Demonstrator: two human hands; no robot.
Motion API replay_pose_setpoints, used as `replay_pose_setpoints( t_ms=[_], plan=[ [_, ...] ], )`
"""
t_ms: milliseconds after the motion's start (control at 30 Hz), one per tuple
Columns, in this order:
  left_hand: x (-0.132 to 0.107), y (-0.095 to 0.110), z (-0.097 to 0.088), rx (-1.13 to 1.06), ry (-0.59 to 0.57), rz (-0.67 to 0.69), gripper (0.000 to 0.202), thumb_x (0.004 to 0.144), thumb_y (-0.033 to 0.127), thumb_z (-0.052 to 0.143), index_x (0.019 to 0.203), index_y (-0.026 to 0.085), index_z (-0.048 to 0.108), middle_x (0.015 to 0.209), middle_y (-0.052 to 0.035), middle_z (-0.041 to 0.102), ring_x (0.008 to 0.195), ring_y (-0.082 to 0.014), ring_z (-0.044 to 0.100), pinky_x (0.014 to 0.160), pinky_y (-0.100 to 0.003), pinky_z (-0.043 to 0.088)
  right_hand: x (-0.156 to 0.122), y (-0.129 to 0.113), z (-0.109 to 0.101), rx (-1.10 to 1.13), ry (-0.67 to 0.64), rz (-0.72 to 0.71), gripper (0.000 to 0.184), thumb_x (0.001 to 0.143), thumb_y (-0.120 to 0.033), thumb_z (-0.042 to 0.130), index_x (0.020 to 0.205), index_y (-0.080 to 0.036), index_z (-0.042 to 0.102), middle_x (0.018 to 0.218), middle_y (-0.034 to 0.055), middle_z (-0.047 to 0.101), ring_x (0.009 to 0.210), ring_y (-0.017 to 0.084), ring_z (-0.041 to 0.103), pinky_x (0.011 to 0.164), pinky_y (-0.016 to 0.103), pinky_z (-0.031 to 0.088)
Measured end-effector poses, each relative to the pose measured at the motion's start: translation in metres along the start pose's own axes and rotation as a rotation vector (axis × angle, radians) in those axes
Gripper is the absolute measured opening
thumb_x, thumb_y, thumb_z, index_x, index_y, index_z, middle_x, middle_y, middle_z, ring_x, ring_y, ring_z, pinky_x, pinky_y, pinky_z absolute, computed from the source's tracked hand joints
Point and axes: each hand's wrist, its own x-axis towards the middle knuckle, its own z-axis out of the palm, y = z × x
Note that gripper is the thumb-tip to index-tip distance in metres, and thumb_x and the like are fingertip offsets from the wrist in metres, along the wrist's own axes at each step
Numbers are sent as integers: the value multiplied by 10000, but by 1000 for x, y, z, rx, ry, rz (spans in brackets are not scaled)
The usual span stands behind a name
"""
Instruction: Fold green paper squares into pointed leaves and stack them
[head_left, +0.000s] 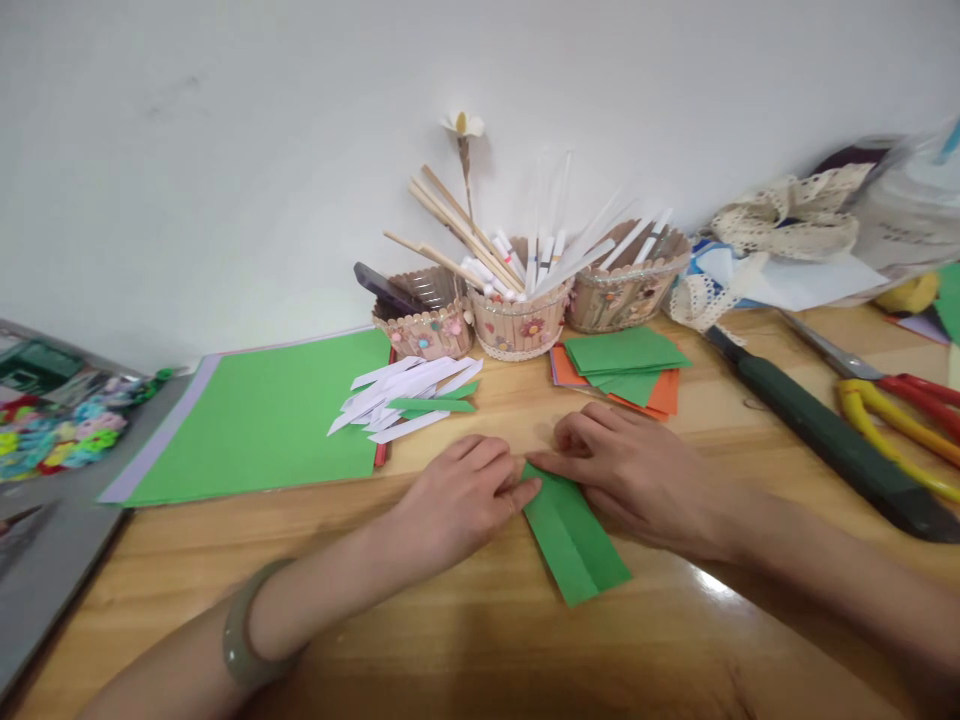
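A folded strip of green paper [576,537] lies on the wooden table [465,640] in front of me. My left hand [461,497] presses its fingertips on the strip's upper left corner, fingers close together. From the other side, my right hand [634,470] pinches and presses the same top end, fingers curled. Both hands meet at the strip's far end; its near end lies free.
A large green sheet [262,420] lies at left with folded white and green strips [409,395] beside it. Three craft-stick holders [517,320] with sticks and pens stand by the wall. Green and orange squares [626,368], a dark tool [832,440], scissors [892,385] and lace [787,215] are at right.
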Motion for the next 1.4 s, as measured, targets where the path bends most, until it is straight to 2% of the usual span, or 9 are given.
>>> replay_pose_setpoints(
  t_ms=[167, 333, 400, 533, 600, 700, 867, 1100, 1400],
  plan=[
    [-1, 0, -1, 3, -12, 8, 211, 951, 174, 419, 1058, 191, 601, 759, -17, 533, 791, -168, 482, 714, -296, 431, -12, 10, -7, -1, 30, -113, 376, 871, -150, 384, 1185, -208, 583, 875, 90, 560, 807, 207, 488, 679, 350, 420],
    [0, -1, 0, -27, 20, -21, 260, 969, 191, 368, 1029, 198, 621, 749, -17, 516, 776, -165, 467, 700, -287, 420, -21, 13, -19, 69, 54, -114, 255, 839, -122, 375, 765, -197, 607, 875, 74, 565, 787, 192, 498, 676, 344, 421],
    [-1, -4, 1, -87, -12, -46, 260, 972, 235, 371, 1056, 226, 617, 766, -12, 507, 777, -160, 464, 688, -273, 417, -22, 9, -23, 187, 56, -40, 204, 797, -97, 421, 812, -200, 596, 921, 69, 542, 792, 175, 511, 659, 313, 438],
    [-1, -11, 0, -229, -61, -90, 262, 963, 235, 394, 1130, 290, 588, 816, -8, 508, 790, -157, 470, 670, -255, 422, -18, -4, -22, 415, -109, -34, 254, 779, -75, 505, 951, -232, 608, 954, 40, 548, 841, 141, 539, 697, 254, 457],
    [0, -13, -1, -241, -49, -96, 312, 949, 149, 378, 1182, 257, 555, 814, -16, 518, 792, -163, 475, 682, -264, 439, -16, -9, -16, 413, -111, -82, 191, 832, -88, 484, 855, -217, 623, 882, 27, 575, 803, 123, 550, 683, 234, 446],
    [0, -11, 0, -203, -27, -134, 422, 880, 53, 377, 1291, 128, 439, 863, -54, 554, 818, -179, 489, 729, -300, 472, -15, -11, -4, 289, 34, -97, 213, 886, -124, 438, 820, -184, 631, 811, 41, 592, 733, 128, 549, 637, 244, 433],
    [-1, 0, -1, -174, 88, -92, 192, 899, 140, 445, 993, 155, 612, 933, -59, 612, 846, -174, 526, 718, -280, 477, -14, -10, 11, 92, 234, 7, 212, 897, -149, 440, 849, -165, 645, 797, 55, 593, 706, 143, 540, 601, 258, 422],
    [1, 7, 0, -61, 189, -4, 299, 946, 162, 371, 834, 160, 648, 800, -32, 662, 760, -149, 567, 685, -264, 498, -10, -11, 9, 148, 224, 23, 171, 883, -210, 491, 844, -181, 654, 783, 44, 603, 721, 148, 547, 617, 260, 424],
    [1, 9, -4, -121, 207, 1, 336, 927, 91, 345, 766, 115, 640, 794, -67, 656, 736, -160, 579, 617, -263, 520, -2, -19, 19, 281, 212, 349, 149, 826, -197, 500, 709, -192, 592, 720, 31, 573, 700, 170, 534, 614, 287, 409]
  ],
)
